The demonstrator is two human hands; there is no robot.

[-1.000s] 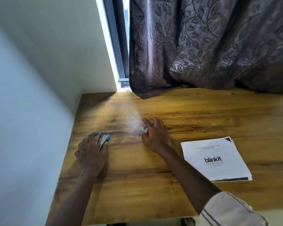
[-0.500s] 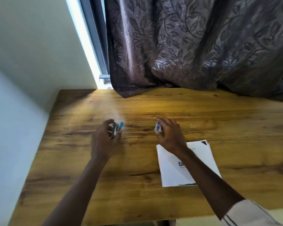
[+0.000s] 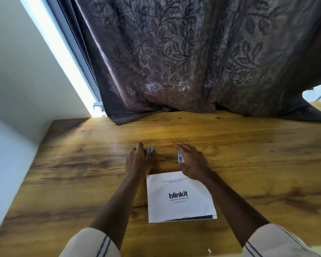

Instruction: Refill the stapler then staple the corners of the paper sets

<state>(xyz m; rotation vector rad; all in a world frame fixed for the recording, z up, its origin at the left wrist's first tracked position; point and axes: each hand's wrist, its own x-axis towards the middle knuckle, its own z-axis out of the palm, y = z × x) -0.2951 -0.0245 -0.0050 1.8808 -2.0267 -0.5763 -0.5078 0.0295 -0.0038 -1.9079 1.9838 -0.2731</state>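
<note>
My left hand (image 3: 138, 162) grips a small stapler (image 3: 149, 152) with a blue tip and metal body, just above the wooden table (image 3: 82, 173). A little to its right, my right hand (image 3: 192, 163) holds a small box of staples (image 3: 180, 158) between thumb and fingers. Both hands hover just beyond the far edge of a white paper set (image 3: 178, 197) printed "blinkit", which lies flat on the table between my forearms. Most of the stapler is hidden by my fingers.
A dark leaf-patterned curtain (image 3: 193, 62) hangs over the table's far edge. A white wall (image 3: 17, 89) bounds the left side, with a bright window strip (image 3: 63, 58) beside it. Bare wood extends to the left and right of the paper.
Both hands have carried the stapler and the staple box rightward to just beyond the paper. The view has shifted so the paper now lies between my forearms.
</note>
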